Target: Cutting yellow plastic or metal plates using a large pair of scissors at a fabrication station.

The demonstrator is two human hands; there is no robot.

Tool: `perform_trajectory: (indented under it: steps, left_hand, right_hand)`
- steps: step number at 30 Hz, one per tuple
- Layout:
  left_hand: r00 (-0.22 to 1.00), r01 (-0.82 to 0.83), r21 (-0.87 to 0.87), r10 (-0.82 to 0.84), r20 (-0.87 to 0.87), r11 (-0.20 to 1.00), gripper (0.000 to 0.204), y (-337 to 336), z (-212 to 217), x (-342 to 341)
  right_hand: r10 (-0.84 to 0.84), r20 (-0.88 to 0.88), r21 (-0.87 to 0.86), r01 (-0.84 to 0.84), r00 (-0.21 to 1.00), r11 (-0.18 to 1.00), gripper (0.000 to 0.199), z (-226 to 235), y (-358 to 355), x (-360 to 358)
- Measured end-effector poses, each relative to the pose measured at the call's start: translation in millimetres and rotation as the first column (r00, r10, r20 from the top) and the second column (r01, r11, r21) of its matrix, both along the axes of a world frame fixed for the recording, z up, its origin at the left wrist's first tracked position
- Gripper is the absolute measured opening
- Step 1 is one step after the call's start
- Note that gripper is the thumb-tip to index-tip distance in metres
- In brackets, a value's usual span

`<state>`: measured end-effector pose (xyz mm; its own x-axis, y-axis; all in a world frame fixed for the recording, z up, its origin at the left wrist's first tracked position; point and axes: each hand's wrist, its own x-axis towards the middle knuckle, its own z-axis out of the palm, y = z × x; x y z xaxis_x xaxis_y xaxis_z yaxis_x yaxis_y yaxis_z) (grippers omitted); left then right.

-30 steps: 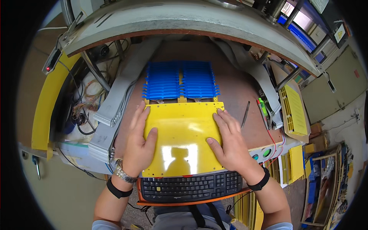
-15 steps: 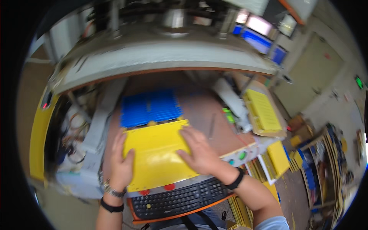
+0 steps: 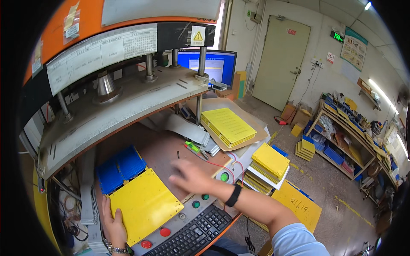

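A flat yellow panel (image 3: 144, 205) with small holes along its edges lies tilted across the front of the press bed. Against its far edge rests a blue ribbed panel (image 3: 121, 168) in two sections. My left hand (image 3: 114, 224) lies along the yellow panel's left edge, its fingers stretched out and the thumb apart over the surface. Away from the panel, over the brown bed (image 3: 160, 147) to its right, is my right hand (image 3: 188, 177); motion smears its fingers, and I cannot make out anything in them.
The press's thick upper plate (image 3: 124, 113) overhangs the bed. Red and green buttons (image 3: 165, 231) and a black keyboard (image 3: 196, 232) line the front. At right are a yellow panel stack (image 3: 228, 126) on cardboard, a green-handled tool (image 3: 192, 147) and further yellow stacks (image 3: 270, 160).
My right hand has left the yellow panel and moved off to its right. My left hand stays at the left edge. The view has turned to the right.
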<state>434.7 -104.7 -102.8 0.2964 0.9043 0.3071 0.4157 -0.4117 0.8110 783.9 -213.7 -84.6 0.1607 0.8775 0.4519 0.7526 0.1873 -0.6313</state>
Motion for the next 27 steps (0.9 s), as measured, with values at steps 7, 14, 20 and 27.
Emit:
perform_trajectory:
  steps: [7, 14, 20, 27]
  left_hand:
    - [1.000, -0.001, 0.003, 0.001, -0.004, 1.000, 0.054, 2, -4, -2]
    - [0.997, -0.019, 0.025, 0.021, -0.070, 1.000, 0.054, 1, -2, -1]
    - [0.993, -0.022, 0.028, 0.025, -0.118, 0.999, 0.054, 2, -1, -5]
    - [0.961, 0.087, 0.193, -0.031, -0.274, 0.977, 0.051, -9, 15, -1]
  right_hand:
    - [-0.582, -0.596, -0.173, 0.618, 0.554, 0.766, 0.036, -18, -70, 162]
    - [-0.550, -0.811, -0.428, 0.437, 0.200, 0.791, 0.034, -7, -90, 190]
    - [-0.513, -0.851, -0.421, 0.434, 0.115, 0.796, 0.036, -5, -76, 190]
    - [-0.449, -0.893, -0.407, 0.391, 0.020, 0.826, 0.036, 1, -85, 204]
